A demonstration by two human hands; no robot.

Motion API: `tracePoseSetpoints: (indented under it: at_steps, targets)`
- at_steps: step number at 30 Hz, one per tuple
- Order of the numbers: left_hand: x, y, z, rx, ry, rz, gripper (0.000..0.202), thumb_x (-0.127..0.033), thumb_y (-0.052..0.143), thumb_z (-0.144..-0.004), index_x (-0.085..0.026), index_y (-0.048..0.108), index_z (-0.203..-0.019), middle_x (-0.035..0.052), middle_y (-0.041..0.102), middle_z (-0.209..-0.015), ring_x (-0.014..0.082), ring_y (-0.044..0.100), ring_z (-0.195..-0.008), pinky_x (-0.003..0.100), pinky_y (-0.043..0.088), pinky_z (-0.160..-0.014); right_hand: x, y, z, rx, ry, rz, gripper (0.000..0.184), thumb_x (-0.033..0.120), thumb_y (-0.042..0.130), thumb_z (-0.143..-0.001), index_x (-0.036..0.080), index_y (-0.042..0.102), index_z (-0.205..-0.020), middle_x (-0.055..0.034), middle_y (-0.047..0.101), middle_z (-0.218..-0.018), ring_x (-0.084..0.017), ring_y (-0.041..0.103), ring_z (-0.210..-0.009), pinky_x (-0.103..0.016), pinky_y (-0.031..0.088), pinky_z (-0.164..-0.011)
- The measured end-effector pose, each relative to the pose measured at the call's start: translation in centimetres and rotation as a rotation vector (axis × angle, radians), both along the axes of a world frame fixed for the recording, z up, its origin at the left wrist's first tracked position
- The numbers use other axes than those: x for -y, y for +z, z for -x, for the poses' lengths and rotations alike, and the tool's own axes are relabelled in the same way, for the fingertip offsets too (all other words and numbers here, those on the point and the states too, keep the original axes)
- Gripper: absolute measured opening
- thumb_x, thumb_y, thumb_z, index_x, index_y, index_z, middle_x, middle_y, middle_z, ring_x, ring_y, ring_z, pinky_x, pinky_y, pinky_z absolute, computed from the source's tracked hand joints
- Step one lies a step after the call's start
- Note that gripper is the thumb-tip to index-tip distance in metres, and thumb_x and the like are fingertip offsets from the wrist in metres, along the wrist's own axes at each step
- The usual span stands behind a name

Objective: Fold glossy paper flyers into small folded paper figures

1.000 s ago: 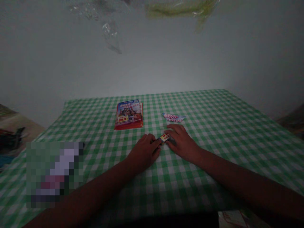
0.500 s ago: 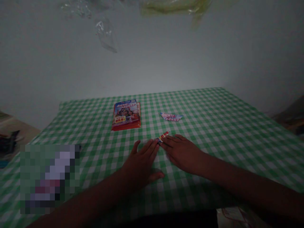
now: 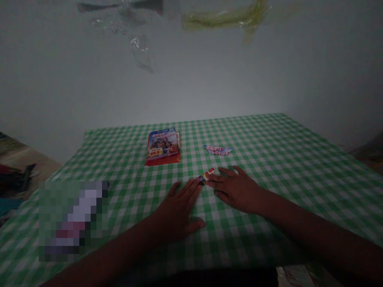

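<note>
Gingham cloth (image 3: 269, 139) in green and white covers the table in front of us, and our 2 bare forearms reach onto it from the bottom of the view. Our left hand (image 3: 176, 211) lies palm down with its fingers (image 3: 187, 191) spread well apart and the thumb splayed out toward the right hand. Our right hand (image 3: 236, 190) also lies palm down, its fingers (image 3: 227, 177) slightly apart and pointing back toward the left hand. Neither hand clamps anything.

Between the 2 hands, a small folded paper strip (image 3: 207, 174) lies on the cloth at a slant, printed with red numerals on a pale ground. The tip of our left index finger touches its dark lower end. Our right fingertips sit just beside that same end, though we cannot tell whether they touch it.

Beyond the hands, a glossy booklet (image 3: 163, 148) with a group picture and a yellow price tag reading 89.9 lies flat, with a red sheet (image 3: 178, 152) showing along its right and lower edges. To its right lies a torn paper scrap (image 3: 218, 150) with pink lettering. At the near left of the cloth, a pixelated patch (image 3: 73, 221) hides whatever is there. Behind the table rises a pale wall (image 3: 191, 79), with clear plastic (image 3: 139, 52) and a yellow-green plastic strip (image 3: 224, 20) hanging on it.
</note>
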State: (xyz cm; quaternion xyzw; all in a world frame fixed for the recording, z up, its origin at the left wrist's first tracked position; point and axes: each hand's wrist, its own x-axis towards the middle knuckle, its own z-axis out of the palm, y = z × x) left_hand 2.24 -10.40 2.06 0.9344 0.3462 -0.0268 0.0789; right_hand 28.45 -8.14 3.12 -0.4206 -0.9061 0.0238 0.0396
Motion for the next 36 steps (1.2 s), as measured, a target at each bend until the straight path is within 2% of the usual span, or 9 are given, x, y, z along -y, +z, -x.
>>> tracePoseSetpoints:
  at_steps: [4, 8, 11, 16, 24, 27, 30, 33, 36]
  targets:
    - [0.2, 0.4, 0.6, 0.007, 0.006, 0.035, 0.089, -0.057, 0.05, -0.093, -0.019, 0.002, -0.158, 0.0117, 0.005, -0.165, 0.0301, 0.008, -0.153, 0.058, 0.007, -0.12, -0.8, -0.6, -0.6, -0.009, -0.034, 0.017, 0.055, 0.045, 0.048, -0.097, 0.035, 0.037, -0.15, -0.001, 0.044, -0.153, -0.04, 0.038, -0.139, -0.073, 0.029, -0.106]
    - [0.2, 0.8, 0.6, 0.011, 0.023, 0.053, 0.09, -0.057, 0.053, -0.09, -0.02, 0.007, -0.158, 0.012, 0.008, -0.165, 0.0311, 0.012, -0.152, 0.06, 0.007, -0.12, -1.1, -1.4, -0.3, 0.0, -0.053, -0.007, 0.063, 0.056, 0.041, -0.098, 0.033, 0.027, -0.154, -0.0015, 0.034, -0.158, -0.042, 0.029, -0.143, -0.074, 0.026, -0.108]
    - [0.3, 0.6, 0.4, 0.025, 0.023, 0.024, 0.088, -0.056, 0.053, -0.09, -0.018, 0.009, -0.157, 0.0124, 0.011, -0.164, 0.0308, 0.013, -0.152, 0.059, 0.006, -0.12, -1.1, -1.9, 0.1, 0.007, -0.068, -0.022, 0.07, 0.063, 0.036, -0.097, 0.03, 0.022, -0.156, -0.0029, 0.029, -0.16, -0.044, 0.026, -0.144, -0.073, 0.026, -0.107]
    - [0.8, 0.2, 0.5, 0.033, 0.051, -0.059, 0.082, -0.056, 0.051, -0.091, -0.016, 0.019, -0.156, 0.0127, 0.018, -0.163, 0.0301, 0.017, -0.151, 0.058, 0.008, -0.12, -0.8, -2.0, 0.7, 0.008, -0.087, -0.06, 0.072, 0.064, 0.033, -0.097, 0.026, 0.022, -0.157, -0.0068, 0.031, -0.159, -0.046, 0.026, -0.143, -0.075, 0.027, -0.105]
    - [2.1, 0.7, 1.9, 0.049, 0.141, -0.096, 0.07, -0.054, 0.051, -0.092, -0.018, 0.034, -0.15, 0.0118, 0.035, -0.158, 0.031, 0.034, -0.144, 0.059, 0.013, -0.119, -0.7, -1.9, 0.6, -0.01, -0.087, -0.072, 0.072, 0.064, 0.037, -0.096, 0.026, 0.026, -0.156, -0.0101, 0.038, -0.156, -0.045, 0.028, -0.142, -0.072, 0.026, -0.106]
    - [1.7, 1.0, 2.1, 0.105, 0.209, -0.128, 0.053, -0.045, 0.052, -0.094, -0.023, 0.046, -0.142, 0.009, 0.05, -0.148, 0.0295, 0.045, -0.136, 0.059, 0.016, -0.118, -0.7, -1.4, 0.9, -0.043, -0.064, -0.043, 0.067, 0.062, 0.04, -0.096, 0.025, 0.033, -0.153, -0.0089, 0.043, -0.154, -0.044, 0.028, -0.142, -0.071, 0.025, -0.106]
    - [0.5, 1.1, 1.7, 0.181, 0.242, -0.135, 0.04, -0.035, 0.056, -0.094, -0.023, 0.055, -0.132, 0.0076, 0.062, -0.132, 0.0266, 0.056, -0.121, 0.053, 0.033, -0.112, -0.6, -0.5, 1.4, -0.105, -0.038, -0.041, 0.05, 0.053, 0.047, -0.097, 0.025, 0.053, -0.139, -0.0071, 0.058, -0.14, -0.04, 0.038, -0.134, -0.063, 0.027, -0.107]
    - [-1.2, 0.6, 1.0, 0.293, 0.183, -0.08, 0.032, -0.028, 0.061, -0.091, -0.022, 0.059, -0.123, 0.0066, 0.064, -0.121, 0.0232, 0.057, -0.112, 0.043, 0.046, -0.102, -0.5, 0.0, 2.0, -0.169, -0.04, -0.049, 0.032, 0.044, 0.055, -0.095, 0.023, 0.066, -0.115, -0.007, 0.069, -0.113, -0.033, 0.049, -0.118, -0.052, 0.035, -0.101]
    - [-2.7, 0.0, 0.1, 0.4, 0.145, -0.044, 0.032, -0.023, 0.059, -0.092, -0.023, 0.056, -0.124, 0.007, 0.063, -0.117, 0.0223, 0.058, -0.109, 0.042, 0.049, -0.098, -0.7, 0.0, 2.2, -0.218, -0.035, -0.026, 0.028, 0.044, 0.062, -0.09, 0.021, 0.067, -0.105, -0.0072, 0.066, -0.099, -0.028, 0.052, -0.104, -0.043, 0.04, -0.091]
